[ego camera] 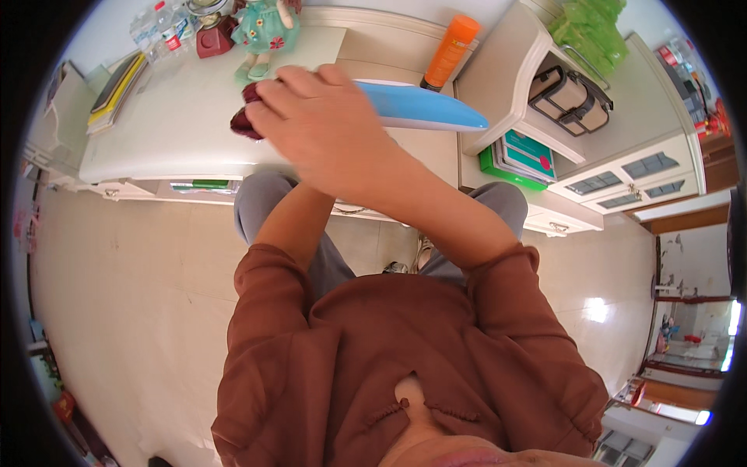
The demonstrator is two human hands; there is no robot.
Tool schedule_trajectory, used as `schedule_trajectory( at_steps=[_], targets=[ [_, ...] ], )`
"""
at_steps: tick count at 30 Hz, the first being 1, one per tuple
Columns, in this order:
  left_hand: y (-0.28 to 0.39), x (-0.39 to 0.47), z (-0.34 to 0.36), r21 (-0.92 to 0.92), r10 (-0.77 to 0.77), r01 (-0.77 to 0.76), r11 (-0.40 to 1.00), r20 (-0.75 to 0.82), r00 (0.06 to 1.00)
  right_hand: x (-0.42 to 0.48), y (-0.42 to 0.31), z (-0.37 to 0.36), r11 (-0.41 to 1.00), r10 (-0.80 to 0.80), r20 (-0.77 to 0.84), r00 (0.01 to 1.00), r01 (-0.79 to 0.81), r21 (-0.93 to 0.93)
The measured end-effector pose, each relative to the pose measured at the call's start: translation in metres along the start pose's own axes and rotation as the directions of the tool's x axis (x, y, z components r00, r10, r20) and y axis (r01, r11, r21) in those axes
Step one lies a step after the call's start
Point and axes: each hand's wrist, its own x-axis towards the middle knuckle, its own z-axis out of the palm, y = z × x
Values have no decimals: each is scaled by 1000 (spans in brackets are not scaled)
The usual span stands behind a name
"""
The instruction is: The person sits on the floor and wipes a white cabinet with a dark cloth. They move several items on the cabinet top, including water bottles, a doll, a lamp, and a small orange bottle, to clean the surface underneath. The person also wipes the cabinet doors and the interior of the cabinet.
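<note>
My right hand [318, 119] reaches across to the left with its fingers curled over a dark red cloth [248, 122]. The hand is slightly blurred. Behind it, a long blue and white object [426, 108] with a smooth surface tapers to a rounded tip on the right. Its other end is hidden by my right hand, so I cannot tell what it is. My left forearm [303, 222] passes under the right wrist. The left hand itself is hidden there, and what it holds does not show.
The cream desk [175, 128] holds a doll [265, 32], plastic bottles [166, 26], a dark red device [215, 38], notebooks [117, 87] and an orange canister [449, 52]. Right, a cabinet [636, 117] carries a beige bag [572, 102], a green plastic bag [589, 35] and books [528, 154].
</note>
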Motion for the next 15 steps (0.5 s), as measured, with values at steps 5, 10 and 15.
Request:
schedule_trajectory(
  at_steps=[5, 10, 15],
  targets=[
    [-3, 3, 6, -78, 30, -32, 996, -32, 999, -3, 6, -3, 990, 102, 118, 988, -90, -108],
    [-19, 7, 2, -109, 48, -56, 992, -82, 996, -33, 29, -35, 980, 189, 32, 981, -187, -69],
    [-18, 13, 3, -89, 12, -14, 996, -26, 1000, -67, 63, -65, 962, 263, 39, 964, -259, -84]
  ],
)
